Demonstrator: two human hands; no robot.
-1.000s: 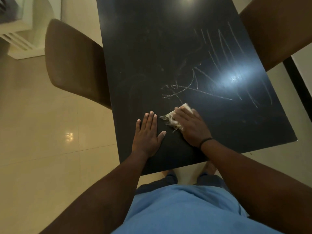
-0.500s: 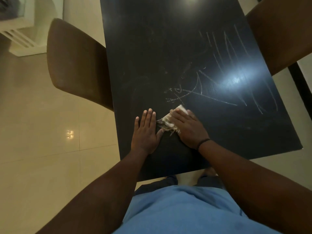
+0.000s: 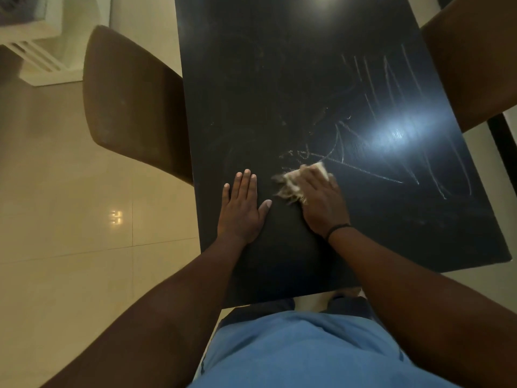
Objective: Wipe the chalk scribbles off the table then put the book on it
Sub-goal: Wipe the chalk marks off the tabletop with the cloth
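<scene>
Wiping is under way, by my reading, and far from finished. I have the right hand (image 3: 321, 203) pressed flat on a pale rag (image 3: 293, 183), fingers laid over it rather than curled round it; frayed threads spill out toward the left hand. The rag sits near the middle of the table (image 3: 251, 107), somewhat toward the near edge, touching the nearest chalk scribbles (image 3: 391, 113). These run from the rag out toward the right edge and far right corner, mostly long strokes, partly lost in a bright glare. The left half of the tabletop shows only faint smears.

The left hand (image 3: 242, 208) lies open, palm down, fingers straight and together, just beside the rag; it holds nothing and appears to brace the table.

Handling judgement: the rag looks soft, light and limp, so it will bunch unless kept under a flat palm; press from above rather than pinch. The tabletop looks hard and glossy, so it may slide easily.

The book is not in view; I cannot say where it lies.

Surroundings: a brown chair (image 3: 134, 107) at the left edge, another chair (image 3: 475, 65) at the far right corner. Neither obstructs the remaining strokes.
</scene>
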